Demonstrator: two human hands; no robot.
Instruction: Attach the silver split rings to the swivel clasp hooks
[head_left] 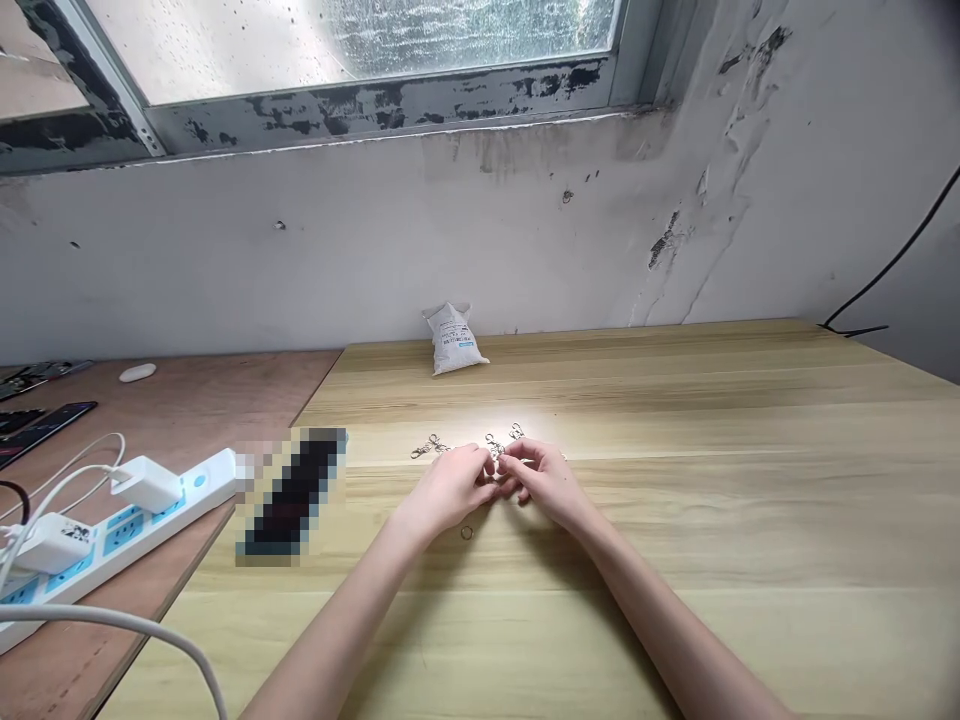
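My left hand (450, 485) and my right hand (541, 478) meet fingertip to fingertip over the light wooden table (675, 520). Both are pinched closed around a small metal piece between them, too small to name. Several small metal clasps (430, 446) lie on the table just beyond my fingers, with more clasps (504, 438) close to my right fingertips. A single small metal ring (466, 532) lies on the wood under my left wrist.
A small white bag (453, 339) stands at the table's far edge by the wall. A blurred dark object (292, 495) lies to the left. On the brown table (187, 400) lies a white power strip (112, 535) with chargers and cables.
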